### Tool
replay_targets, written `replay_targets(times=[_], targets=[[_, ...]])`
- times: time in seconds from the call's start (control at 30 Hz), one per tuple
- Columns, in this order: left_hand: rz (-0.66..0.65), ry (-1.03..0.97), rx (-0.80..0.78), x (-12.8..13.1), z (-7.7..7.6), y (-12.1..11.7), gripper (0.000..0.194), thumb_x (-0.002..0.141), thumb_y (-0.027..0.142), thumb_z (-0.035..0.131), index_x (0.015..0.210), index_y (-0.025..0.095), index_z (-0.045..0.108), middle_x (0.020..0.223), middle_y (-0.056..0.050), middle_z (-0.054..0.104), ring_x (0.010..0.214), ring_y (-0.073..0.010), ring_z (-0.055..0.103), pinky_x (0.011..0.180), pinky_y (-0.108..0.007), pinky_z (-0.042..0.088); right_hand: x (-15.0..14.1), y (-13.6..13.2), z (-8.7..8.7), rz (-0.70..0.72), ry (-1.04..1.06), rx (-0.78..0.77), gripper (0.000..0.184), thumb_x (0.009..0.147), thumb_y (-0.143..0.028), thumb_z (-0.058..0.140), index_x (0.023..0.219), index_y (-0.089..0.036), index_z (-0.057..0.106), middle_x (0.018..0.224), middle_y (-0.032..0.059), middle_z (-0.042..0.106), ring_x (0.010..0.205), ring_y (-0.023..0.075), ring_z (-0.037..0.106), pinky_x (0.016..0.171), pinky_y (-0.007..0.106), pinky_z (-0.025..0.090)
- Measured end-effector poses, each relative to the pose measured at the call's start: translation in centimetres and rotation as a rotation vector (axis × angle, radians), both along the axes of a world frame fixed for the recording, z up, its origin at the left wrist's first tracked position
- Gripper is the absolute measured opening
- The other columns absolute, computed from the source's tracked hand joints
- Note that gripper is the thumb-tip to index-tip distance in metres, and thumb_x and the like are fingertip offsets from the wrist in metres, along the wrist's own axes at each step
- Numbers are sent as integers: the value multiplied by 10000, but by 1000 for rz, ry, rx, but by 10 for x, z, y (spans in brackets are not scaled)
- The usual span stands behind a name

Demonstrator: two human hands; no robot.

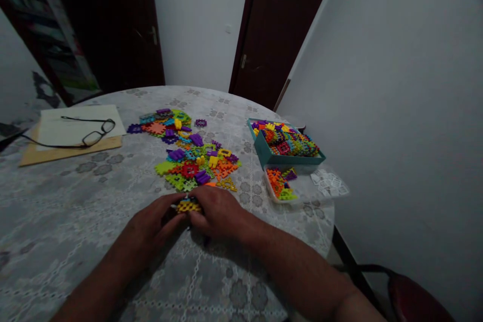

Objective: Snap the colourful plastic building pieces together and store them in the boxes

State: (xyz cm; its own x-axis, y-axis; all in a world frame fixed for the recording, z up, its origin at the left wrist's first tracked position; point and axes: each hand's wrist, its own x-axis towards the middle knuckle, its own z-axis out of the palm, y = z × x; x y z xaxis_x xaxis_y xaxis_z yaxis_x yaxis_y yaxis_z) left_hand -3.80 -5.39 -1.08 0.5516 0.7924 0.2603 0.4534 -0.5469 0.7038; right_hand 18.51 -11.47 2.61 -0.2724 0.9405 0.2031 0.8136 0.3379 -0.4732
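Head view, lower centre of the frame: your left hand (149, 224) and right hand (221, 211) meet just above the patterned tablecloth (169, 271), both closed on a small yellow knobbly piece (188, 206). A bluish part shows along its upper edge; whether it is a separate piece is unclear, and the fingers hide both ends. For good control, brace the piece between thumbs and fingertips, square its edges, and apply even pressure from both sides; a skewed push could, in judgement, twist it or make it slip. Bringing the thumbs slightly apart would expose more of the edge to the eye.

Centre: the loose coloured pieces (189, 169) lie just beyond your fingers; leave a little room so that none catches under your knuckles. Right of centre: a teal box (298, 160) and a clear tray (281, 202) hold more pieces, apart from your hands.
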Motion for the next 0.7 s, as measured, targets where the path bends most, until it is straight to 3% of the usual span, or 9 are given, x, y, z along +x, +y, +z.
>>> replay_targets(times=[0.1,0.17,0.3,0.37,0.43,0.5,0.6,0.7], targets=[[32,-45,7,-1,-2,0,564,1018,654,648,1382,225,704,1158,-109,850,881,-263,826,827,-370,679,23,-3,21,-158,159,23,323,975,-335,731,1276,-239,665,1104,44,777,921,215,705,839,328,544],[62,-44,39,-2,-1,1,550,1031,664,629,1350,225,718,1171,-113,845,862,-253,824,814,-364,682,55,-2,42,-306,282,95,285,1003,-363,678,1255,-232,664,1038,29,766,842,193,681,797,314,527],[60,-30,110,-2,2,-1,522,1056,672,584,1260,222,754,1173,-118,840,857,-249,823,836,-366,685,155,14,80,-631,225,335,322,974,-428,651,1197,-197,687,1075,67,762,897,215,668,835,331,520],[45,-19,129,-2,2,-2,513,1066,664,571,1248,223,760,1141,-110,839,844,-247,819,851,-371,684,206,25,90,-801,91,312,312,950,-384,636,1168,-174,711,1095,89,774,959,231,683,851,323,517],[35,-6,141,-2,-1,-2,499,1074,649,564,1252,226,761,1134,-106,836,849,-247,817,860,-374,683,245,35,93,-978,-46,143,344,948,-359,618,1197,-150,730,1081,95,791,966,235,703,814,298,513],[31,10,152,-2,-5,-2,485,1079,631,561,1260,228,762,1156,-110,834,881,-253,819,885,-383,680,270,42,90,-1052,-139,4,359,952,-347,612,1202,-130,751,998,90,805,930,238,724,766,280,506],[32,36,167,-4,-10,0,468,1082,611,561,1254,230,770,1172,-113,836,928,-266,825,924,-397,675,282,49,82,-1053,-195,-74,315,940,-337,641,1111,-125,801,879,91,804,876,249,751,726,274,496],[32,58,167,-5,-12,0,462,1081,602,557,1249,235,781,1178,-108,842,972,-276,832,941,-394,674,281,54,73,-1045,-251,-117,291,952,-335,646,1051,-133,831,887,124,820,917,272,778,751,281,509]])
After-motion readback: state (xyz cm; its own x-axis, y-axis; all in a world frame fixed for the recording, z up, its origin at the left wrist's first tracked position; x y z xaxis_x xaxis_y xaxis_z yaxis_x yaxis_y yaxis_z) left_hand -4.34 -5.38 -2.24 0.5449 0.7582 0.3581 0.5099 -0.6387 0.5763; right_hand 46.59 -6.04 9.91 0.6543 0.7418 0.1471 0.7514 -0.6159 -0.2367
